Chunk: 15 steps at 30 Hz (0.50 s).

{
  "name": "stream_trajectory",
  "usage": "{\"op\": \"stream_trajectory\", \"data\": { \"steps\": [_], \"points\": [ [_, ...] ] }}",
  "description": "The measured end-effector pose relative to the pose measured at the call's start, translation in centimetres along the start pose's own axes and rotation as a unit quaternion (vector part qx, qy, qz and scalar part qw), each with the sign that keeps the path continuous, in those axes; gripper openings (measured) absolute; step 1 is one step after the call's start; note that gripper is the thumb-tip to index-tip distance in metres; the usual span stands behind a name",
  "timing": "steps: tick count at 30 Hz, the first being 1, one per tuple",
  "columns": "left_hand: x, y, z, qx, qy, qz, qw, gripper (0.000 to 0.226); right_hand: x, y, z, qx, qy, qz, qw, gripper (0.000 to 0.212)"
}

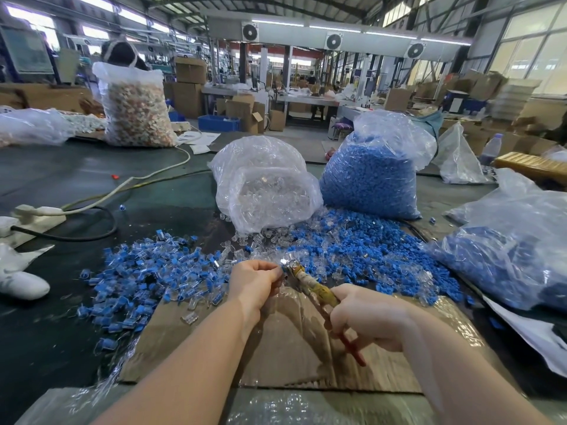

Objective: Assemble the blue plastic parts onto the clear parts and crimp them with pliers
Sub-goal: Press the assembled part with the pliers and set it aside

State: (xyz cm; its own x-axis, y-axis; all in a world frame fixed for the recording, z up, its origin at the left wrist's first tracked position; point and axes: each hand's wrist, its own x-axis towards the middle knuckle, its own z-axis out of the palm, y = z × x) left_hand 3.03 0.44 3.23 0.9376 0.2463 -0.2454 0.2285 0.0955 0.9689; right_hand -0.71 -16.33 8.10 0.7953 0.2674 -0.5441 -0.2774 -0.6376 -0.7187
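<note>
Above cardboard (294,342), right hand (365,317) around pliers (310,282).

We are curling our left hand (256,279) at the pliers (310,283) head, our right hand (365,317) gripping their handles.

Two bare forearms, no sleeves in sight, ending in the left hand (254,279) and right hand (365,317), both ungloved (no rings, watch or bracelets visible), nails short and plain where visible.
</note>
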Motion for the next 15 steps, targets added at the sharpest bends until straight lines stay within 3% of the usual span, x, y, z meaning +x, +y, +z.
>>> {"op": "stream_trajectory", "data": {
  "steps": [15],
  "points": [
    [-0.3,0.0,0.5,-0.023,-0.001,0.007,1.000,0.006,0.4,0.6,1.3,-0.096,0.102,-0.027,0.990,0.019]
  ]
}}
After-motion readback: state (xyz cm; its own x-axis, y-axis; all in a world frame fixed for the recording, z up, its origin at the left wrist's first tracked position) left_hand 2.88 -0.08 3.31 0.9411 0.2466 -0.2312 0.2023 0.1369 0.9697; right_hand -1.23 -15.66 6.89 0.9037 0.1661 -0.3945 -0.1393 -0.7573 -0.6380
